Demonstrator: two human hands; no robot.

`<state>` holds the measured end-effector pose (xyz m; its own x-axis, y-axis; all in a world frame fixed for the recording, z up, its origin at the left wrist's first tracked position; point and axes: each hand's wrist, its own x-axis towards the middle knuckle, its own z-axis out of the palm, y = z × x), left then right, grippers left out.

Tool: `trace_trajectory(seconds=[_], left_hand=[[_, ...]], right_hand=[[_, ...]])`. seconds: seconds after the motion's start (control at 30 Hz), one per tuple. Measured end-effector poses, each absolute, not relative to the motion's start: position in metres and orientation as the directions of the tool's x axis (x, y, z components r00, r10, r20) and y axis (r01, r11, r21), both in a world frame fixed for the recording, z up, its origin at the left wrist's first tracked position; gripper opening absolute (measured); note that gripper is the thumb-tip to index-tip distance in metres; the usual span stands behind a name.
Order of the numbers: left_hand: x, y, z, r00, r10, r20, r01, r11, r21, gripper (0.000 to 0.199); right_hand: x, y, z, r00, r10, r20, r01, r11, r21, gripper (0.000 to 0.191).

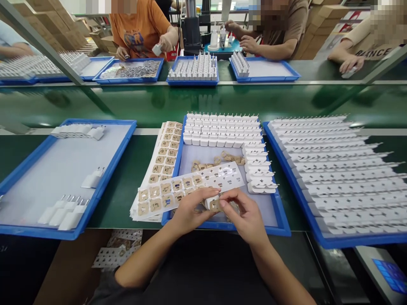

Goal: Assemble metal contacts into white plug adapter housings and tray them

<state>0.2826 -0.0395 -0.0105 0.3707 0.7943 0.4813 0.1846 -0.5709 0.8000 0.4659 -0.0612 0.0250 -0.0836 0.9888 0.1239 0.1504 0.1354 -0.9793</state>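
Over the middle blue tray (284,222), my left hand (192,207) holds a small white plug (208,202) between thumb and fingers. A tan die-cut sticker (215,205) lies against the face of that plug. My right hand (246,216) pinches at this sticker with thumb and forefinger; its other fingers curl in. Just behind my hands, a sheet of stickers (165,192) slants across the tray, its right part bare of tan pieces. Peeled tan scraps (232,157) are in the tray. White plugs (222,131) stand in rows at its back, and more plugs (260,169) line its right side.
A stack of sticker sheets (163,156) lies left of the tray. The left blue tray (104,169) holds several plugs; the right blue tray (295,199) is filled with rows. Beyond the green belt (133,101), co-workers handle parts beside more trays (270,70).
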Motion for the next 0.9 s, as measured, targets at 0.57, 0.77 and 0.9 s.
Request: trace_trajectory(seconds=[0.57,0.77,0.9], left_hand=[[0.2841,-0.0390,-0.0088,0.363,0.783,0.505,0.202,-0.595,0.778,0.043],[0.2839,-0.0389,-0.0087,0.367,0.783,0.503,0.218,-0.598,0.771,0.042],[0.2838,-0.0393,-0.0076,0.364,0.773,0.519,0.228,-0.614,0.755,0.040]], right_hand=[[0.4608,-0.0604,0.0237,-0.057,0.993,0.107,0.197,0.116,-0.973,0.008],[0.4599,-0.0611,0.0209,-0.061,0.991,0.117,0.227,0.128,-0.966,0.008],[0.4590,-0.0637,0.0193,-0.050,0.990,0.131,0.275,0.140,-0.951,0.007]])
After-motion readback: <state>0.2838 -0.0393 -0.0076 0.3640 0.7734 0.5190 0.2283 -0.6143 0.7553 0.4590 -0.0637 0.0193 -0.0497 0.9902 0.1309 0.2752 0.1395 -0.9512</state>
